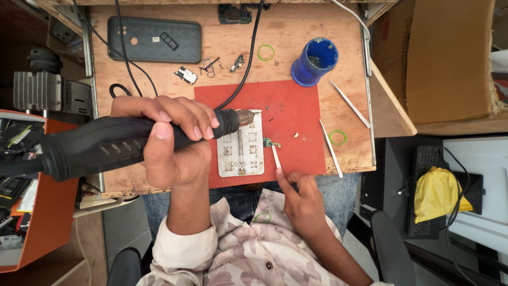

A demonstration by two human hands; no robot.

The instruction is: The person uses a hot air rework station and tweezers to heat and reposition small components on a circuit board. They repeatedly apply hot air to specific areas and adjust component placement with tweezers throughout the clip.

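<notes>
We see the left hand [169,140] wrapped tight around the hot-air gun [121,140], its nozzle pointing right toward the small circuit board [271,143] mid-frame, while the right hand's [301,198] fingers pinch tweezers [276,157] reaching up to it.

The left hand [169,135] is raised over the bench, fingers curled tight round a thick black handle, thumb lying along its top, knuckles toward the far edge. Its forearm rises straight from a rolled pale cuff. The right hand [301,198] sits lower, near the body, fingertips pinched on a thin white tool, wrist bent inward.
</notes>
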